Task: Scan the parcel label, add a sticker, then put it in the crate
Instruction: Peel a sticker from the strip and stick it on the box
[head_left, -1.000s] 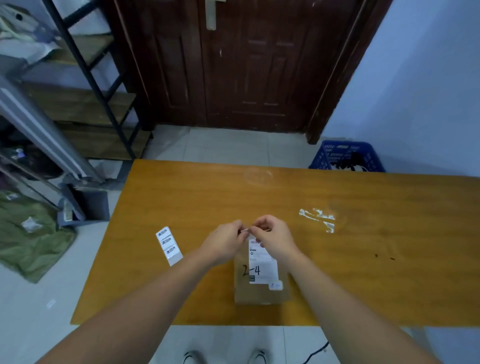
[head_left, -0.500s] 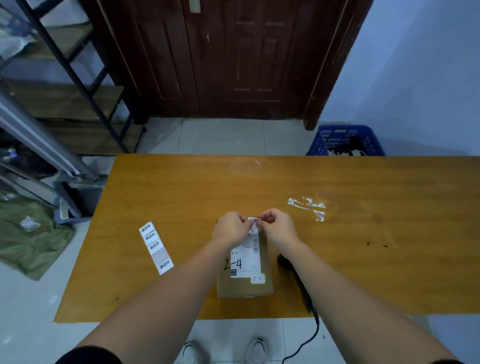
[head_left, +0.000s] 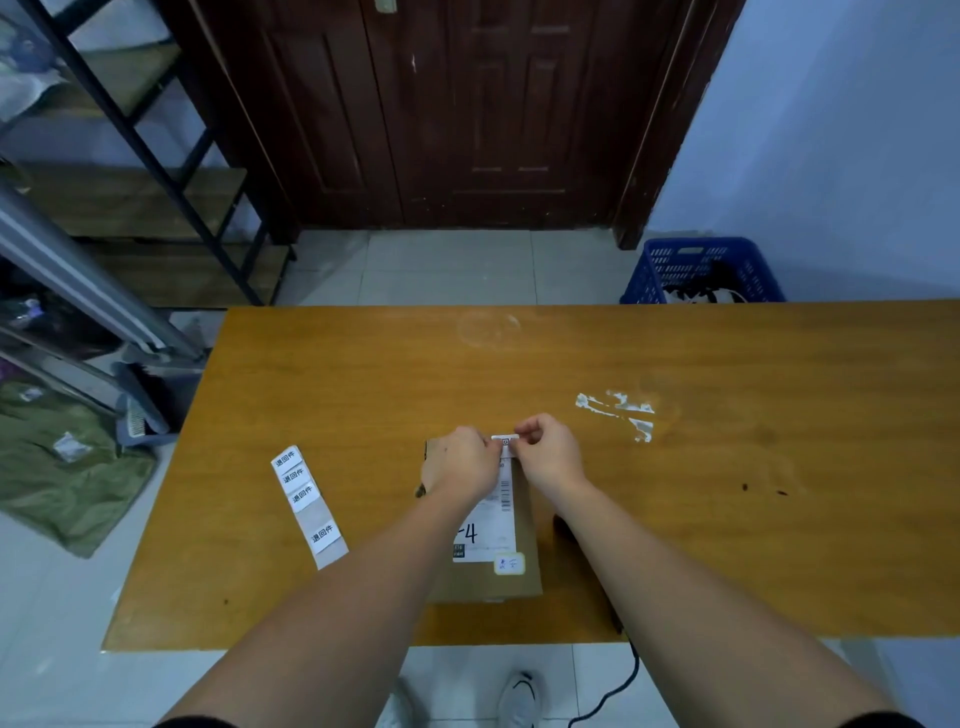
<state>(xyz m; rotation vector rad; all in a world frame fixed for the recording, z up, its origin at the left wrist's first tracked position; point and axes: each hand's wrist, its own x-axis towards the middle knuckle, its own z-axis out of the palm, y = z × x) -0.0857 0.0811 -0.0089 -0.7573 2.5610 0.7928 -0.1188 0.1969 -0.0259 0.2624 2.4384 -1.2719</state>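
Observation:
A brown cardboard parcel (head_left: 524, 525) lies on the wooden table (head_left: 363, 395) near its front edge. A white shipping label (head_left: 491, 525) with a barcode and a handwritten "4" covers its top. Both hands meet over the parcel's far end. My left hand (head_left: 460, 462) and my right hand (head_left: 550, 452) pinch a small white sticker (head_left: 505, 440) between their fingertips, just above the label's far edge. A strip of white stickers (head_left: 310, 506) lies on the table to the left. The blue crate (head_left: 701, 267) stands on the floor beyond the table's far right.
A black scanner, mostly hidden under my right forearm, lies right of the parcel, with its cable (head_left: 618, 686) hanging off the front edge. White tape residue (head_left: 621, 408) marks the table. A metal shelf rack (head_left: 130, 156) and green bag (head_left: 62, 467) are at left. A dark door (head_left: 467, 114) is ahead.
Both hands stayed together at the parcel's far end, holding the small sticker, which now lies flatter over the label's far edge. The camera shifted, bringing the scanner cable into view.

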